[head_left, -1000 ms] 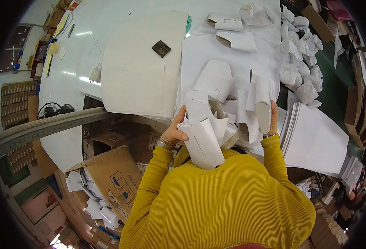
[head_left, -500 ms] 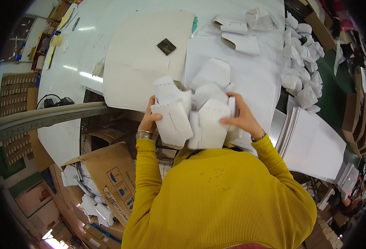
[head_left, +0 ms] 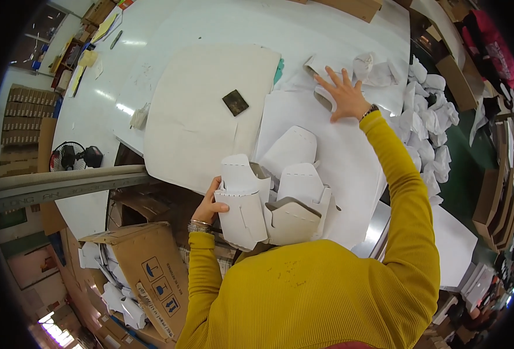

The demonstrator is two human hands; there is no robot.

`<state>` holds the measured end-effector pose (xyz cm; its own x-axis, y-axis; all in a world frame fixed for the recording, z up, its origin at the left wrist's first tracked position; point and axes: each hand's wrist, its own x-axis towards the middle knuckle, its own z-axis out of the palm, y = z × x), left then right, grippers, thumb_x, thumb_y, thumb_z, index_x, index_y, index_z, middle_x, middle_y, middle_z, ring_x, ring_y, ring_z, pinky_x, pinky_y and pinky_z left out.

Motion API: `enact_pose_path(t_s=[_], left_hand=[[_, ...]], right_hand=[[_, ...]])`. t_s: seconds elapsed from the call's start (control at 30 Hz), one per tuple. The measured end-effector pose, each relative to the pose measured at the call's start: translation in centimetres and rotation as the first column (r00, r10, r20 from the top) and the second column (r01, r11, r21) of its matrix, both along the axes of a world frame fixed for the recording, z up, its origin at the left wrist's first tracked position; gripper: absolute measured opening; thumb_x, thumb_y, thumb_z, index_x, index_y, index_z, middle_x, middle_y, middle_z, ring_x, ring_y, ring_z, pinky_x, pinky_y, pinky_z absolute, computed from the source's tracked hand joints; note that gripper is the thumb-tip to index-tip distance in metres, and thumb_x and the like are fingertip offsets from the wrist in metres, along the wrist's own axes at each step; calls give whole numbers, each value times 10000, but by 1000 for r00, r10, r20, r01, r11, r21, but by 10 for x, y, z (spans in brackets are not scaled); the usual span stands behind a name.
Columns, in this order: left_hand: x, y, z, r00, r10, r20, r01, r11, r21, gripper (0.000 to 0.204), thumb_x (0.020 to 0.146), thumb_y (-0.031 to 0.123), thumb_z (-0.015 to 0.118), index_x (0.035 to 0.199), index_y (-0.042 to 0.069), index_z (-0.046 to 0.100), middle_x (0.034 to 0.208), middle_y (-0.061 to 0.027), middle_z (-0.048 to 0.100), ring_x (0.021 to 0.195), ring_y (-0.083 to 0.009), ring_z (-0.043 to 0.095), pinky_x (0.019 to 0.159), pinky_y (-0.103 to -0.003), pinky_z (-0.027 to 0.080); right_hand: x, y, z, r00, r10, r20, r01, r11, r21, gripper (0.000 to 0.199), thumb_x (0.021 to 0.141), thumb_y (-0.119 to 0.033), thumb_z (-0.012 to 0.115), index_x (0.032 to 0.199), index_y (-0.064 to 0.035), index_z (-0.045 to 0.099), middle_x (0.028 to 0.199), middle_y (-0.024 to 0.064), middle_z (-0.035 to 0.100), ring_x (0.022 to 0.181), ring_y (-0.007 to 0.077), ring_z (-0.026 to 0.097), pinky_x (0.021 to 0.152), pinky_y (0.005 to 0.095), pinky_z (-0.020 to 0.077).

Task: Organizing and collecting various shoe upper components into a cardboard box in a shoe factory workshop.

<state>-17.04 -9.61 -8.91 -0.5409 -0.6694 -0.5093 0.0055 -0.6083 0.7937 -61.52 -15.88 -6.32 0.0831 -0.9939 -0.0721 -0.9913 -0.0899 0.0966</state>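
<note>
My left hand (head_left: 209, 203) is closed on the left edge of a folded white card piece (head_left: 242, 218) at the table's near edge. Beside it, close to my body, stand another folded card piece (head_left: 295, 220) and an upright one with a scalloped top (head_left: 300, 181). Behind them a further white card piece (head_left: 292, 148) lies on large white sheets (head_left: 344, 157). My right hand (head_left: 347, 99) reaches far out with its fingers spread, above curled white card pieces (head_left: 322, 100). It partly hides those pieces, and I cannot tell whether it touches them.
A dark square block (head_left: 235, 102) rests on a cream board (head_left: 193, 134). White-wrapped bundles (head_left: 426, 125) are heaped on the right. At lower left stands an open carton (head_left: 152, 273) with white card pieces, below a horizontal rail (head_left: 71, 179). A small fan (head_left: 71, 156) is behind the rail.
My right hand has let go of the near card pieces and moved forward over the curled ones, its fingers spreading. My left hand keeps its hold. The view has shifted slightly.
</note>
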Motion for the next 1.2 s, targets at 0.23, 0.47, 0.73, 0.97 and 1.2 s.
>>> enact_pose_path(t_s=[0.23,0.47,0.73,0.97,1.2], left_hand=[[-2,-1,-2,1000,20,-7,-19,999,44,1009,435,304,799,1302,80,335,1197,-91,470,1108,-233,441,977,-321,314],[0,-3,-2,1000,19,-8,-19,999,28,1039,425,314,811,1312,77,325,1199,-96,478,1112,-241,442,983,-324,316],[4,5,-3,999,25,-42,-23,999,48,1049,425,317,817,1318,72,326,1216,-99,469,1136,-231,432,989,-319,317],[-2,4,1,998,44,-36,-42,998,50,986,467,289,797,1309,48,346,1226,-79,458,1142,-206,426,992,-300,303],[-2,0,4,999,33,-34,-31,998,56,985,477,297,777,1320,45,333,1231,-78,451,1144,-203,420,989,-288,289]], right_hand=[[-43,-50,-4,954,-117,276,144,986,-82,778,663,-58,532,1376,-273,307,1154,97,548,971,360,545,816,421,490],[-96,-37,37,714,42,699,122,976,-182,512,633,-35,550,1138,-103,593,1008,115,620,842,232,603,791,299,480],[-143,-68,74,-60,-83,995,379,920,100,485,706,-26,577,1189,-13,535,921,111,624,779,173,606,730,237,486],[-147,-138,-45,263,-494,829,648,727,227,810,597,-178,779,1287,34,412,1097,194,588,942,246,614,810,313,495],[-96,-145,-33,308,-498,811,535,796,285,1070,503,-197,858,1364,31,266,1191,227,528,976,281,604,822,314,499]])
